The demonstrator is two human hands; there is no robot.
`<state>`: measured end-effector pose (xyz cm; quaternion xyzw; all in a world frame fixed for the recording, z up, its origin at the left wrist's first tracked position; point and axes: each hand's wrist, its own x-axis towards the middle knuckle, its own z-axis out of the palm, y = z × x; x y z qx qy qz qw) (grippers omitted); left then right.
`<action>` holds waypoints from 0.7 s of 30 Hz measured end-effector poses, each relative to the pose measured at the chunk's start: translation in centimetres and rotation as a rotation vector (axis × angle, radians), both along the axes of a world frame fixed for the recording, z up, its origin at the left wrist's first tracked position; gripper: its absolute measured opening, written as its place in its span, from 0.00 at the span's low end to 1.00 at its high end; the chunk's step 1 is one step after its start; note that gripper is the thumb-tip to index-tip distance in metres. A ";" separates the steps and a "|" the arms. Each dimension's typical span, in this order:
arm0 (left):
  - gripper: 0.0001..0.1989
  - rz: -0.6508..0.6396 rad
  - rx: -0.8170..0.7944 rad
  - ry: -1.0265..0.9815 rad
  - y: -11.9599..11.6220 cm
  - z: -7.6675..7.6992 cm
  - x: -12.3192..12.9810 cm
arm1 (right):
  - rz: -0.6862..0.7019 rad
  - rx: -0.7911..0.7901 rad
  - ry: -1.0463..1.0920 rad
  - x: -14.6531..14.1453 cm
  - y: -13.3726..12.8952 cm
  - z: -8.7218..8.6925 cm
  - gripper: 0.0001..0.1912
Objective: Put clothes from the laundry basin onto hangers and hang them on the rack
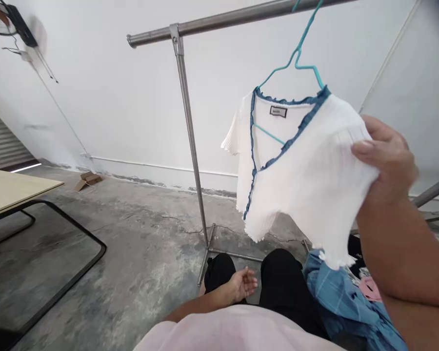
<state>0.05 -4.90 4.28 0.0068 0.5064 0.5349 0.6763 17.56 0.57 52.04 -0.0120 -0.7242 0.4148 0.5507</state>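
Pinching the white top (303,180) by one sleeve (356,178), the right hand (393,163) seemingly spreads it; the left hand (241,285) lies open.

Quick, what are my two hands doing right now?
Left hand: open, holding nothing, near the knees.
Right hand: closed on the white top, pinching its sleeve.

The round silver metal rail (234,19) across the upper frame bears a turquoise hanger (304,40). The mottled gray concrete floor (139,243) carries the rack's metal foot (236,254), lower center, and brown cardboard (88,180), left.
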 end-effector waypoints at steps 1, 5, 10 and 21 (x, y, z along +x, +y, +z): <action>0.19 -0.022 -0.010 0.002 0.1 -0.3 -0.1 | 0.029 -0.012 0.040 -0.8 -0.2 1.0 0.25; 0.18 -0.092 -0.006 0.013 0.1 -1.2 -0.1 | 0.059 0.028 0.066 -3.8 0.1 4.4 0.20; 0.18 -0.087 0.030 -0.011 0.0 -2.3 -0.4 | 0.030 0.078 0.005 -7.6 1.4 7.4 0.10; 0.11 -0.076 0.056 -0.051 -0.2 -1.8 -0.5 | -0.225 0.264 -0.177 -18.6 1.0 13.3 0.18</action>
